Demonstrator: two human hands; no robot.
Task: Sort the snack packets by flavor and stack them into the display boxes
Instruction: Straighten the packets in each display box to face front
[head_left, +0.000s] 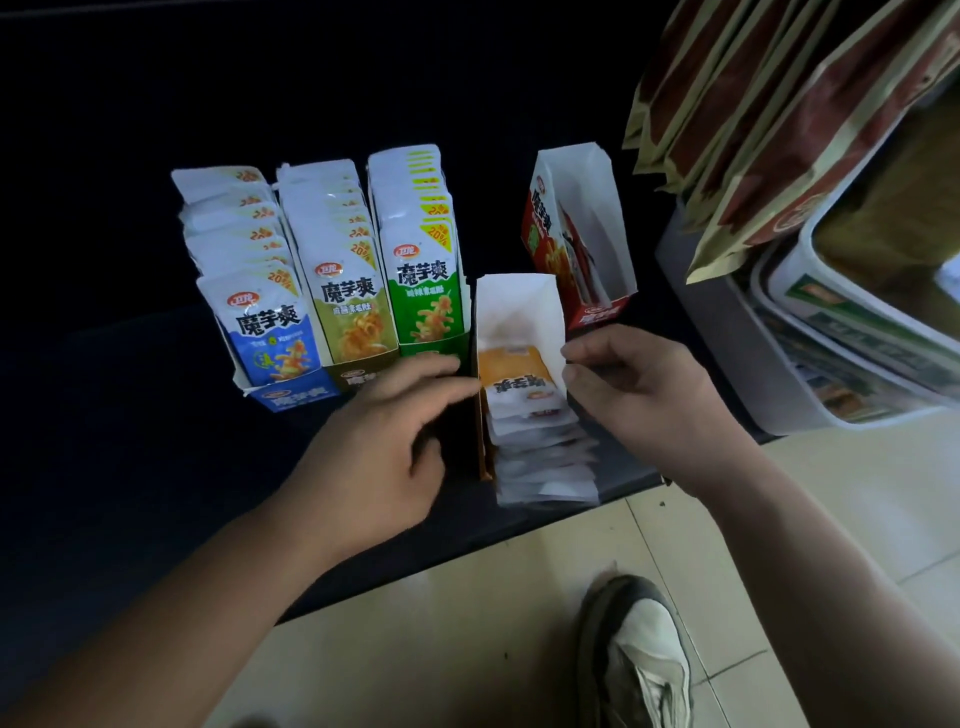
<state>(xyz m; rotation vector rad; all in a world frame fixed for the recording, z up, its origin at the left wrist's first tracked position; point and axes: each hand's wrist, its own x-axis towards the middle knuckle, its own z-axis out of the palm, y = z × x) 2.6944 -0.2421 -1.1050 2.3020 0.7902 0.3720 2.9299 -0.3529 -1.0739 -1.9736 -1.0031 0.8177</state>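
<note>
Mid frame, the orange box (519, 301) w/ orange packets (514, 371) sits btwn both hands. L hand (384, 436) has fingers out fairly straight, touching its left wall, & R hand (639, 395) has bent fingers pinching its right wall. Upper left, blue packets (265, 322), tan packets (348, 312) & green packets (423, 291) stand in rows; the red box (540, 228) is upper right.

Hands (384, 421) (641, 387), seemingly, on orange box (519, 306)

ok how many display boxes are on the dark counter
5. Blue box, olive box and green box stand side by side at back left, all full. The orange box is nearest, partly filled. The red box stands behind it to the right, nearly empty. None seems hidden.
</note>
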